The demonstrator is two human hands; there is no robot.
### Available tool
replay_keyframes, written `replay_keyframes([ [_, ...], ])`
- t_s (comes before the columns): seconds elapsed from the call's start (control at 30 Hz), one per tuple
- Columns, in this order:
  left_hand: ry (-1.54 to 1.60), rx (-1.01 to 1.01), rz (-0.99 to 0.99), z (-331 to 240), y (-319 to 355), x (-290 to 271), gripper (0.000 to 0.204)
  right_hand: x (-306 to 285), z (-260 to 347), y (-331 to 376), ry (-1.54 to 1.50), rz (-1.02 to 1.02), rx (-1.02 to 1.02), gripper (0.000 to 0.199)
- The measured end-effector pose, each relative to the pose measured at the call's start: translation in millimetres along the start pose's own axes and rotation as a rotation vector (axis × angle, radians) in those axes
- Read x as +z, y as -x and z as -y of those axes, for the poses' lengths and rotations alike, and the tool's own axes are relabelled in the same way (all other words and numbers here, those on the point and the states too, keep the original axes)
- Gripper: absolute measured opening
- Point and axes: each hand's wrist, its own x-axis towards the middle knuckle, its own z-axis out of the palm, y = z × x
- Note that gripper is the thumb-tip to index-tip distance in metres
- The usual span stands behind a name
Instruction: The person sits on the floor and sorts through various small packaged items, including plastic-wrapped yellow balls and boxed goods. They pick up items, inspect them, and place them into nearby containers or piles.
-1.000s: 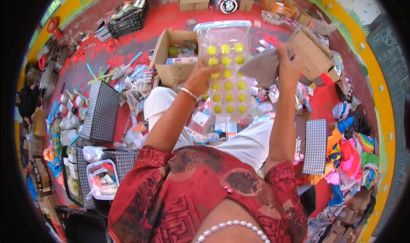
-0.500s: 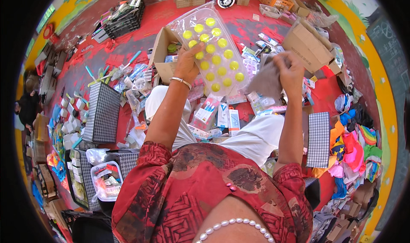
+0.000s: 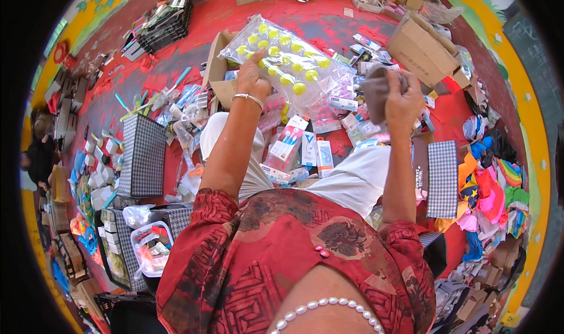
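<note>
My left hand (image 3: pixel 253 80) grips the left edge of a clear plastic tray (image 3: pixel 286 90) with rows of round yellow-green pieces, inside a loose clear wrapper. The tray is tilted, held above the pile between my knees. On the right, my right hand (image 3: pixel 404 104) is closed on a crumpled grey-brown cloth (image 3: pixel 375 96), raised apart from the tray. Beneath both hands lie small packages, among them a pink-and-white pack (image 3: pixel 289 139) and a white box with a blue mark (image 3: pixel 308 148).
An open cardboard box (image 3: pixel 218 76) stands behind my left hand; a larger one (image 3: pixel 424 55) is at the back right. Checked fabric boxes (image 3: pixel 143 158) flank me. At left sits a clear plastic tub (image 3: pixel 139 249) of small items, at right a heap of colourful cloth (image 3: pixel 487 196).
The tray has tipped flatter and turned clockwise in my left hand. The cloth has bunched up and shifted slightly in my right hand. The whole view has shifted a little.
</note>
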Motion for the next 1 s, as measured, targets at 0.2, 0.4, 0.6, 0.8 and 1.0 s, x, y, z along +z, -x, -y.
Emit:
replay_keyframes([
  [0.2,0.011,0.072,0.017,13,-6,3,0.032,50,23,34,0.189,0.416,-0.773,0.008],
  [0.4,0.006,0.132,0.038,-13,-17,-11,0.038,22,-50,-7,0.273,0.138,0.239,0.024],
  [0.6,-0.029,0.262,0.167,-6,-3,3,0.054,35,-25,-1,-0.296,0.389,0.374,0.035],
  [0.8,-0.123,0.479,0.244,-1,42,36,0.049,46,-8,-3,-0.300,0.421,0.357,0.024],
  [1.0,-0.304,0.535,0.338,-11,50,42,0.043,51,-35,13,-0.528,0.420,0.451,0.021],
])
